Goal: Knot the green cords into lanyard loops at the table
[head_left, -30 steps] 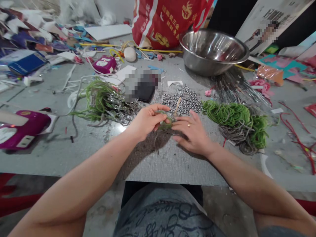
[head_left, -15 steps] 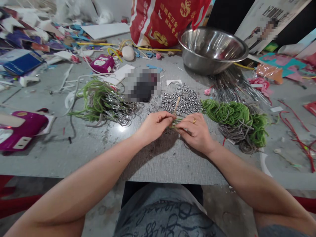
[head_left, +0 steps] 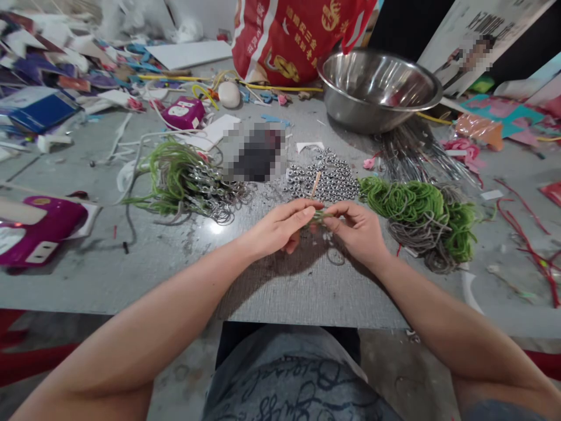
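Between my two hands is a small green-and-grey cord (head_left: 323,215), partly hidden by the fingers. My left hand (head_left: 289,227) pinches its left end, and my right hand (head_left: 357,229) grips the other end between thumb and fingers. A loop of thin cord hangs below the right fingertips. Just beyond the hands lies a spread of shiny metal beads (head_left: 337,175), with a thin wooden stick (head_left: 315,184) among them. To the right sits a pile of green and grey cords (head_left: 407,202). On the left is a bundle of green cords with metal beads (head_left: 184,181).
A steel bowl (head_left: 379,93) and a red bag (head_left: 293,41) stand at the back. A blurred dark object (head_left: 258,155) lies left of the beads. Purple power strips (head_left: 48,228) are on the left, red cords (head_left: 534,251) on the right. Scraps cover the back left.
My right hand has shifted slightly right and turned, and my left hand has moved a little right. The fingers have changed their hold, and a cord loop now shows below them.
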A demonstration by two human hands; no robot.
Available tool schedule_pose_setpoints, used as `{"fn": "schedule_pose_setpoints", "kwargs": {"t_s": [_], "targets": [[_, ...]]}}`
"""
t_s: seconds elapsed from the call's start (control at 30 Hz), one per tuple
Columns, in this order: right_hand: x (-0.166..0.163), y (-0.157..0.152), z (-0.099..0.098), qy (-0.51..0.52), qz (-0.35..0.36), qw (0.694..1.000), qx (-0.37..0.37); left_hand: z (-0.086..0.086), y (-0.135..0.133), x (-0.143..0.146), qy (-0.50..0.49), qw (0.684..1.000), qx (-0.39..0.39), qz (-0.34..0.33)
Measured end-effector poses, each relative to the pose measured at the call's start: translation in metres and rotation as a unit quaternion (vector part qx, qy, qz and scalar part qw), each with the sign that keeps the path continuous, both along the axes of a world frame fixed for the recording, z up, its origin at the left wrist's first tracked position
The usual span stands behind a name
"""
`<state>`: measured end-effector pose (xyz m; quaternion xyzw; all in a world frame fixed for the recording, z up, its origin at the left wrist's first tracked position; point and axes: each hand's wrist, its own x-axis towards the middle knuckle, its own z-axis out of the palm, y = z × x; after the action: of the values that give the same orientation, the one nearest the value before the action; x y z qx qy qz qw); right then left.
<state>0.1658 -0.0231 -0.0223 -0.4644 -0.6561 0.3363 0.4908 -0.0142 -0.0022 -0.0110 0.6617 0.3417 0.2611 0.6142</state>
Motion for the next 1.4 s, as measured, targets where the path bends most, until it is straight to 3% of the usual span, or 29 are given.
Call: {"fn": "schedule_pose_setpoints", "kwargs": {"t_s": [0.3, 0.47, 0.67, 0.87, 1.0, 1.4], "targets": [[0.003, 0.006, -0.001, 0.135, -0.009, 0.986, -0.097, 0.005, 0.005, 0.003, 0.083, 0.979, 0.163, 0.091], [0.005, 0.008, -0.001, 0.060, -0.036, 0.993, -0.093, 0.005, 0.007, 0.002, 0.116, 0.975, 0.162, 0.101], [0.005, 0.008, -0.004, 0.031, -0.074, 0.997, -0.013, 0.004, 0.006, 0.004, 0.094, 0.976, 0.159, 0.112], [0.002, 0.005, -0.003, -0.081, 0.042, 0.996, 0.006, 0.004, 0.003, 0.008, 0.055, 0.983, 0.143, 0.105], [-0.001, 0.004, -0.003, -0.080, 0.082, 0.993, -0.002, 0.001, 0.002, 0.011, 0.042, 0.981, 0.158, 0.100], [0.002, 0.006, -0.004, -0.016, 0.013, 0.999, -0.051, -0.002, 0.007, 0.006, 0.094, 0.967, 0.207, 0.112]]}}
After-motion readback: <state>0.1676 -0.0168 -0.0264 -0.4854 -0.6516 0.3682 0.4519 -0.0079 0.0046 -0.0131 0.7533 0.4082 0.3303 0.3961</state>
